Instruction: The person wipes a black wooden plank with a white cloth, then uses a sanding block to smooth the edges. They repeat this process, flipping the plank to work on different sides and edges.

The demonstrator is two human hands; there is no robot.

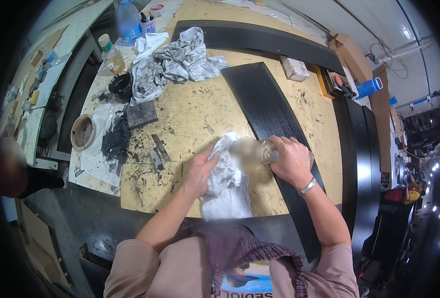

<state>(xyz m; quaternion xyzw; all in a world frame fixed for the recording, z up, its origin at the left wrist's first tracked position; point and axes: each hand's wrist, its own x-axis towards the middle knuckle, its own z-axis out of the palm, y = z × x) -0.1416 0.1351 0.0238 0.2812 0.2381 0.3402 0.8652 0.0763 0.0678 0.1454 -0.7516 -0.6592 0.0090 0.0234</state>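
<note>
So the white cloth (227,186) is right in front of you, over the near part of the yellowish surface (190,131), its lower end coming down to about the near edge; your left grip (200,171) has it pinched near the top, thumb and fingers closed on the fabric; your right grip (290,161) is wrapped around a stained, roundish container (268,152), held sideways with one end toward the cloth; that end is blurred, so I can't tell if the two touch.

Under your right forearm runs a long black board (267,102), slanting away from you, its near end poking out past the edge of the surface; to the left of the cloth you've got a couple of small flat strips (156,160), then a dark block (142,114) beside a messy black patch (115,139), with a round shallow bowl (83,131) just left of that; farther back there's a black cup (120,87) next to a heap of smudged rags (180,59), plus a green-capped bottle (111,58) behind it; another black board (259,37) stretches along the far side, with a white block (294,68) by it; over on your right, a blue bottle (369,88) lies tilted near dark panels (361,154).
</note>
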